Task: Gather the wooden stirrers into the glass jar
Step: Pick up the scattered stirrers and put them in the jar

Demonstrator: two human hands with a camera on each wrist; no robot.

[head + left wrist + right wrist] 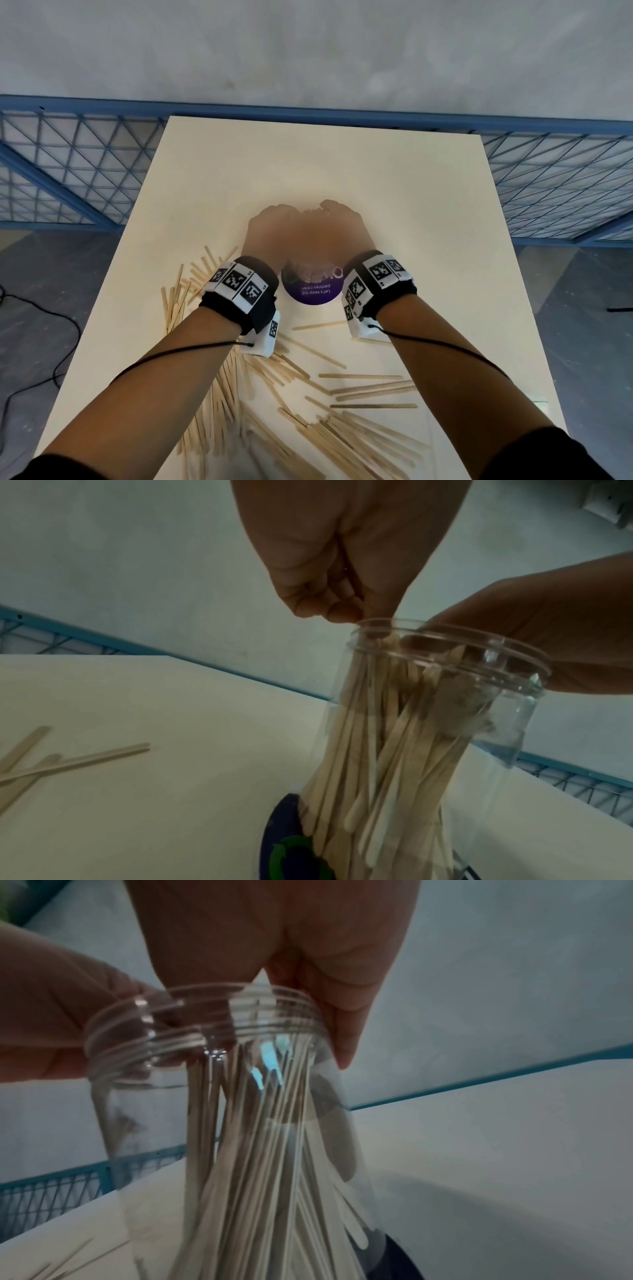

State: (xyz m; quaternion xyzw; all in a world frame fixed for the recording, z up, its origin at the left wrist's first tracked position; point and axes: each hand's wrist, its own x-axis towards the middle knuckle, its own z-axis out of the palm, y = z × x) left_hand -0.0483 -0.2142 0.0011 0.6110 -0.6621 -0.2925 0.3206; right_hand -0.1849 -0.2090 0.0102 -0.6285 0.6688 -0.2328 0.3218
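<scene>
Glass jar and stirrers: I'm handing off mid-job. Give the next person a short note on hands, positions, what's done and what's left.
Left hand: fingers bunched at the glass jar mouth, on the tops of the stirrers in the jar.
Right hand: at the jar's rim, fingers down its far side; whether it grips cannot be told.
The jar stands upright on a purple disc mid-table.
Done: a thick bundle stands in the jar.
Left: many loose stirrers lie on the table nearer the person and to the left.

Both hands [305, 229] crowd the jar [435, 723] mouth mid-frame; loose stirrers [274, 411] clutter the lower desk [342, 164], upper part's open.
</scene>
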